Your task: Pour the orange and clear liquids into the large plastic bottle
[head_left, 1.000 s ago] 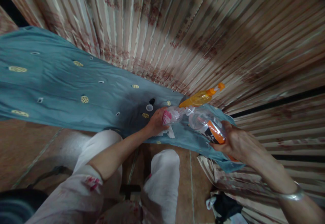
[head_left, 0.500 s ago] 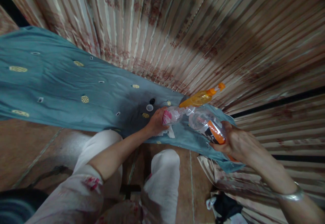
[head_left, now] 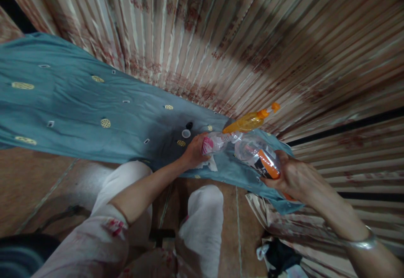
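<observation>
White trousers [head_left: 202, 223]: your knees fill the near ground at 6 o'clock, over brown floor tiles [head_left: 41, 185]; a dark bundle [head_left: 279, 257] lies on the floor at 5 o'clock.
Left hand [head_left: 194, 152]: your fingers are wrapped tight around a small clear bottle with a pink label [head_left: 214, 143], holding it low over the near edge of the cloth, its neck pointing to 3 o'clock; a scrap of white material [head_left: 208, 164] hangs just under your palm.
Right hand [head_left: 292, 177]: your fingers are closed around the base of a larger clear bottle with an orange and black label [head_left: 259, 154]; you hold it tilted, its mouth turned to 9 o'clock and meeting the neck of the small bottle; a metal bangle [head_left: 362, 241] sits on your wrist at 4 o'clock.
Teal cloth [head_left: 78, 101]: spread from 9 o'clock across to the centre, dotted with gold round motifs; both bottles are above its right end.
Caps: a white cap [head_left: 186, 133] and a black cap [head_left: 189, 125] lie on the cloth just beyond your left hand, at 11 o'clock from it, near each other.
Orange bottle [head_left: 249, 121]: lies on its side just beyond the two held bottles, nozzle pointing to 2 o'clock.
Striped fabric [head_left: 252, 38]: cream and rust, pleated, filling the far field from 12 to 3 o'clock.
</observation>
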A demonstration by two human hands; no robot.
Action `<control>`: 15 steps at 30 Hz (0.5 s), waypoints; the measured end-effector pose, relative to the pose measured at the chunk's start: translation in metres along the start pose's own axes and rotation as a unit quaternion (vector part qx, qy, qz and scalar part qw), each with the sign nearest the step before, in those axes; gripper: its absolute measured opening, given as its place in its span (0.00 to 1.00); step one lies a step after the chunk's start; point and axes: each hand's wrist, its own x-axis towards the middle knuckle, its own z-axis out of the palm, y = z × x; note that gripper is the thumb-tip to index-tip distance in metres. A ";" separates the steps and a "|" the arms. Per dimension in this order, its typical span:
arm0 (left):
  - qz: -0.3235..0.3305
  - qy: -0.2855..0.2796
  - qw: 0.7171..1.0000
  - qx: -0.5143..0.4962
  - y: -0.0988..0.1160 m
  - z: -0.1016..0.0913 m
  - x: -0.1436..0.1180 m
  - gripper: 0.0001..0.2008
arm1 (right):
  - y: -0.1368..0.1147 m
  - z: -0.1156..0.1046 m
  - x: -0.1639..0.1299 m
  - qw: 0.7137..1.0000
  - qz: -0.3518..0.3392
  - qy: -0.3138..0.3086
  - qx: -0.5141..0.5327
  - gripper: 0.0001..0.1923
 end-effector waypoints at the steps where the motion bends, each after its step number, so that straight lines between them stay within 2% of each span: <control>1: -0.002 -0.004 1.000 0.003 0.001 0.000 0.000 0.49 | 0.001 0.000 0.000 1.000 -0.003 0.001 0.004 0.22; 5: -0.006 -0.023 1.000 0.000 0.002 -0.003 0.000 0.50 | 0.005 0.004 0.000 0.999 -0.017 0.024 0.015 0.22; 9: 0.009 -0.014 1.000 -0.002 0.001 -0.002 0.000 0.48 | 0.005 0.006 -0.001 0.999 -0.020 0.037 0.012 0.22; 15: 0.002 -0.012 1.000 0.012 -0.006 0.002 0.002 0.51 | 0.004 0.011 -0.003 0.998 -0.033 0.058 -0.010 0.23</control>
